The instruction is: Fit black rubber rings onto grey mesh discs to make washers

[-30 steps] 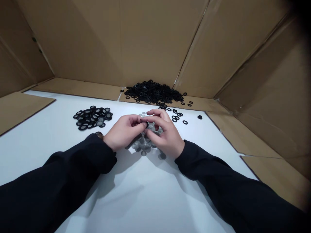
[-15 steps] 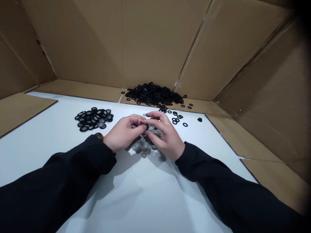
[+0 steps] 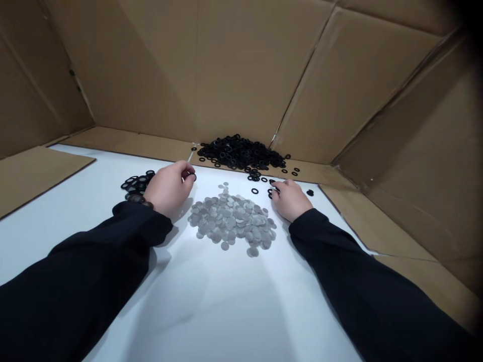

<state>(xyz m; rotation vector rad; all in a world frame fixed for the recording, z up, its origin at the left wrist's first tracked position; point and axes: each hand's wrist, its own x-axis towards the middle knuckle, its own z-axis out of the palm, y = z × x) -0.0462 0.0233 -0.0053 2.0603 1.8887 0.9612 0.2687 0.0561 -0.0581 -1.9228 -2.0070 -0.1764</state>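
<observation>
Rings (image 3: pixel 241 151) are heaped at upper centre, with loose rings (image 3: pixel 255 191) right of centre. The hands have been parted, so the discs (image 3: pixel 226 221) at mid-frame on the bench (image 3: pixel 226 311) are left uncovered. One ring (image 3: pixel 195 177) is gripped by the left hand (image 3: pixel 166 188); whether anything is gripped by the right hand (image 3: pixel 292 200) cannot be told; no writing is legible

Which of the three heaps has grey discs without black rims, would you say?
The nearest heap, between the left hand and right hand; the left heap shows black rims, and the far heap black rings.
</observation>
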